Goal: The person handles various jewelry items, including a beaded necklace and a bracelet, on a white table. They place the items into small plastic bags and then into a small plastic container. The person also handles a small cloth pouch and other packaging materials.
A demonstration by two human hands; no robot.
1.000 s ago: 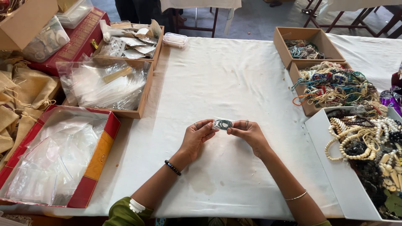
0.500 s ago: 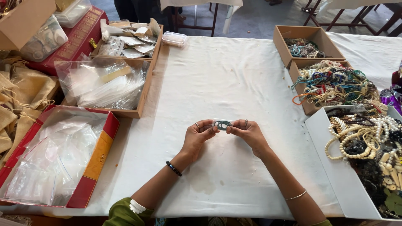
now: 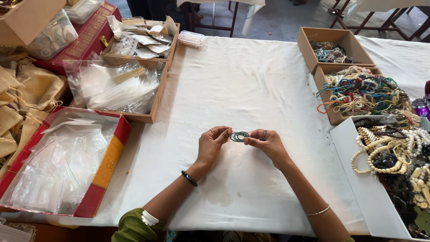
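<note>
Head view: two hands [image 3: 239, 142], one small clear bag [image 3: 239, 136]

A white cloth [image 3: 251, 80] covers the tabletop, and the coiled beaded string [image 3: 239, 136] is teal and dark. At the left edge sits a red box with a yellow side [image 3: 107, 168]; along the right edge, brown cardboard boxes [image 3: 333, 36] hold multicoloured beads [image 3: 363, 92], and a white tray [image 3: 358, 179] holds cream and black ones.

White box [image 3: 371, 197] cut off right; coiled beads [image 3: 239, 136] partly behind fingertips.

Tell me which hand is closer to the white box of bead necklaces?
The right hand. It holds a small clear bag of beads mid-table, on the side toward the white box; the left hand grips the bag's far end.
</note>
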